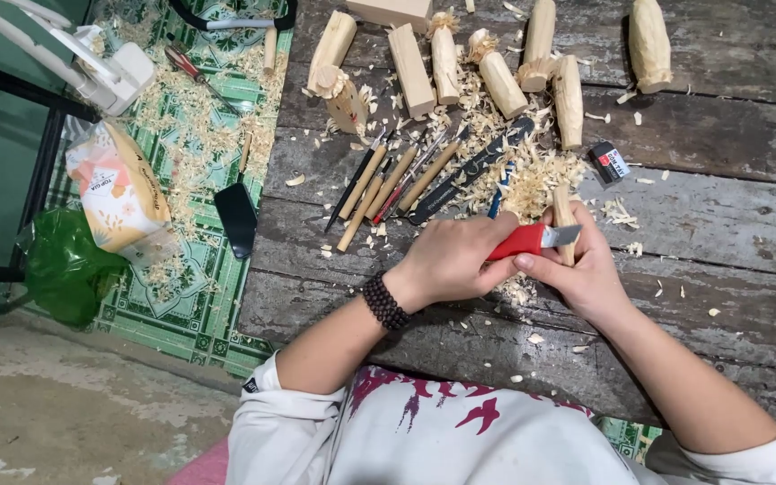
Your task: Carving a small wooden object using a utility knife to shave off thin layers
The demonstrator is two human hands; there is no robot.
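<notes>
carving knife (536, 239) with a red handle and a short steel blade is seen at the centre of the frame, just right of middle, above a weathered plank table (720, 171). the handle is gripped by the left hand (455, 260), whose fingers are clenched around it; a dark bead bracelet (384, 302) is worn on that wrist. the blade is laid against a small pale wooden piece (565, 216), which is held upright by the right hand (581, 269), fingers wrapped about its lower part and the thumb set just under the blade. most of the piece is hidden by that hand.

directly above the hands, a heap of wood shavings (532, 180) is spread over the boards, and a fan of wooden-handled carving tools (388, 180) is laid to the upper left of the hands, tips pointing up and to the right. a dark flat tool (469, 171) is partly buried in the shavings. along the top edge, a row of rough-cut wooden blanks (496, 67) is stood or laid, some with curls still attached. a small black box (609, 163) is set to the upper right of the knife.

off the table, at the left of the frame, a patterned green mat (199, 296) is strewn with shavings; a printed paper bag (119, 193), a green plastic bag (65, 265) and a dark scraper (236, 216) are lying there.
</notes>
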